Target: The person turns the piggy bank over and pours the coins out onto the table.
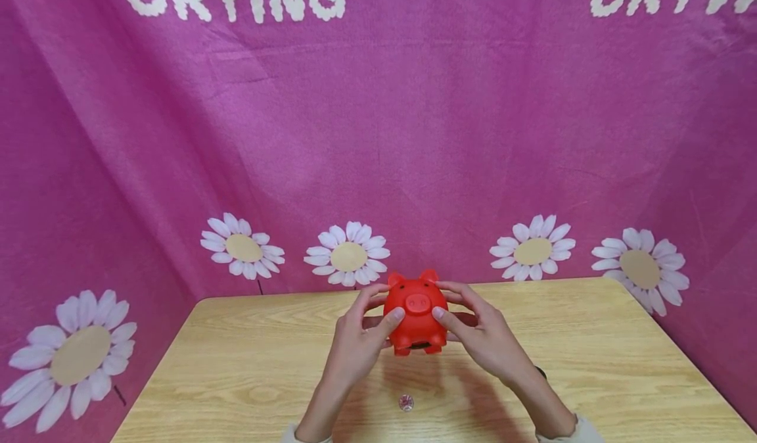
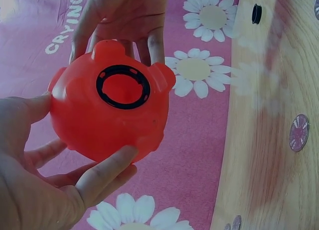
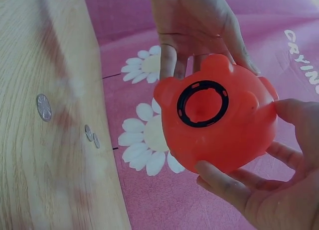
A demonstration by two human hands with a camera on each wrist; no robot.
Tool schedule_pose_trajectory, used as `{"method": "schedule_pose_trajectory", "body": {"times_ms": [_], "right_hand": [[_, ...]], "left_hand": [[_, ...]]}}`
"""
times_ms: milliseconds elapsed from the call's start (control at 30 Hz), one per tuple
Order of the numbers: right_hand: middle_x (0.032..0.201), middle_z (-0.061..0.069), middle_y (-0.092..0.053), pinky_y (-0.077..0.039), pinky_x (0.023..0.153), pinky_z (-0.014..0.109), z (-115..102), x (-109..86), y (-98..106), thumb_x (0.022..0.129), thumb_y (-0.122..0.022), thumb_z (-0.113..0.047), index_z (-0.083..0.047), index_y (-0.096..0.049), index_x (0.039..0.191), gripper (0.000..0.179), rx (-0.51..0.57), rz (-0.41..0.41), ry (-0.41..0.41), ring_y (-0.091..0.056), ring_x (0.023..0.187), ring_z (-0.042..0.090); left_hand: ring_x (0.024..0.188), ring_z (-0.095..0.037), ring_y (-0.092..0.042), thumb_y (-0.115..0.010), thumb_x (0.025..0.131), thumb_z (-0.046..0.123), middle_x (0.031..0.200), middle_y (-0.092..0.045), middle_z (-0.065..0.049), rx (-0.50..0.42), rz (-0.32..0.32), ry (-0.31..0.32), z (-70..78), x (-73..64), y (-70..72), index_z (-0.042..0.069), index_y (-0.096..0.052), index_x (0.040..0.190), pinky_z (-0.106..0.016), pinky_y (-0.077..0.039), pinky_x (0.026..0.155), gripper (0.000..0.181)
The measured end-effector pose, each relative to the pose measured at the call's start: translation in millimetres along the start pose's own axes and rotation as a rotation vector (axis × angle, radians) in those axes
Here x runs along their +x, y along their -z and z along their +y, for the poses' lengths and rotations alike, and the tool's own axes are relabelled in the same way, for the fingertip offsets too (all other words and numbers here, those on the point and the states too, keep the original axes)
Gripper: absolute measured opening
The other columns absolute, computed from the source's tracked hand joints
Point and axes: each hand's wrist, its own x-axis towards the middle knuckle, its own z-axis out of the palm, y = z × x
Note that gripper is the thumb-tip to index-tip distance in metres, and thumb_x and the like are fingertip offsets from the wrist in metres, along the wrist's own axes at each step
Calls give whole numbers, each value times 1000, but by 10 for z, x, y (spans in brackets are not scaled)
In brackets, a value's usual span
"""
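A red piggy bank [image 1: 416,308] is lifted over the table, snout facing me. My left hand [image 1: 357,344] grips one side of it, thumb on the front and fingers wrapped behind. On the other side my right hand [image 1: 487,341] holds it the same way. Both wrist views look at its belly, where a black ring [image 2: 105,79] surrounds a round opening between the stubby feet. Through that opening the red inside shows. A round patterned disc [image 1: 405,402] lies on the table below the piggy bank.
The wooden table [image 1: 236,377] has pink cloth [image 1: 378,134] with white daisies behind and at both sides. A small black plug [image 2: 256,14] rests on the tabletop, mostly behind the right wrist in the head view. Two small coin-like discs [image 3: 88,133] lie near the table edge in the right wrist view.
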Motion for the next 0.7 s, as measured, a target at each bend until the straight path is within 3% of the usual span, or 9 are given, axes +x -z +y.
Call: {"method": "schedule_pose_trajectory", "body": {"times_ms": [133,200,267,367,433,500,600,700], "right_hand": [[153,21,-59,-68,89,36,-23,-23,-2,103,-74,-21,-20,-59,149,48,-49,32,96,-71,128,43],[154,15,-60,-67,92,35,-60,-46,-8,101,-76,-16,-21,-60,148,49,-85,70,188,-69,133,37],[155,10,-59,-65,95,31,-113,-82,-13,98,-78,-9,-20,-62,146,52,-109,112,328,-66,137,26],[157,17,-55,-59,104,28,-193,-115,-2,91,-82,0,-8,-64,142,54,-116,142,629,-60,143,18],[156,25,-53,-56,108,28,-224,-109,9,90,-83,0,2,-64,138,52,-107,138,800,-57,145,19],[155,28,-51,-55,111,28,-226,-76,18,91,-83,-1,6,-63,137,51,-97,123,886,-56,147,22],[157,26,-50,-54,112,28,-188,-34,12,94,-82,-5,6,-62,136,48,-77,97,901,-55,148,20],[156,29,-48,-54,112,29,-150,-22,3,92,-82,-1,7,-62,135,48,-63,83,916,-54,149,23]], "left_hand": [[127,-39,-70,-78,100,29,148,-65,-9,33,19,-88,10,-14,-6,27,-61,145,-43,-68,88,48],[133,-39,-67,-78,99,22,150,-63,-6,25,29,-183,28,-28,-3,25,-61,146,-42,-68,91,50],[137,-37,-64,-79,98,14,154,-59,-9,11,39,-335,54,-51,8,19,-60,146,-41,-66,92,52],[144,-36,-58,-82,90,-3,157,-53,-21,-30,31,-630,114,-74,39,6,-58,144,-46,-64,95,60],[146,-35,-55,-82,84,-12,158,-49,-27,-38,30,-784,149,-75,62,-2,-56,140,-48,-63,97,63],[148,-29,-53,-82,81,-17,159,-48,-26,-66,10,-830,170,-59,78,-4,-55,138,-47,-61,101,64],[149,-22,-52,-81,81,-18,159,-49,-24,-83,-1,-805,168,-51,89,-3,-55,137,-41,-60,104,63],[148,-27,-54,-81,78,-21,157,-49,-30,-105,-3,-822,164,-55,99,-7,-54,134,-43,-59,105,64]]}}
